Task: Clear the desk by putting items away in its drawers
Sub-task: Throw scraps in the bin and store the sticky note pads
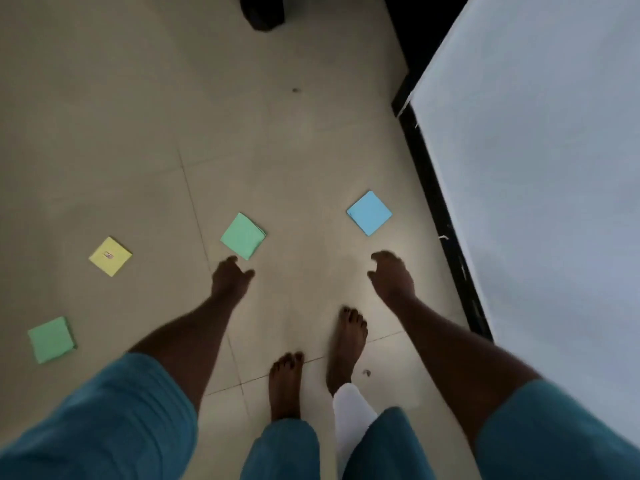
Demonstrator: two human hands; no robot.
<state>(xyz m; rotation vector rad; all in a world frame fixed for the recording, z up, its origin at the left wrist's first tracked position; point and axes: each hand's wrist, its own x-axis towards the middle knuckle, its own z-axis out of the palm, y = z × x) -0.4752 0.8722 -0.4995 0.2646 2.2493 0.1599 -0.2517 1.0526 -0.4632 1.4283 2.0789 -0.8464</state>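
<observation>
Several square sticky-note pads lie on the tiled floor: a blue pad (369,213), a green pad (243,236), a yellow pad (110,256) and another green pad (52,339) at the far left. My left hand (230,277) hangs just below the middle green pad, fingers apart, holding nothing. My right hand (393,277) hovers below the blue pad, fingers loosely curled and empty. The desk (540,174), covered in a pale surface with a black edge, runs along the right. No drawers are in view.
My bare feet (346,344) stand on the beige floor tiles between my arms. A dark object (263,10) sits at the top middle. A small speck (295,90) and a bit of debris (366,373) lie on the floor.
</observation>
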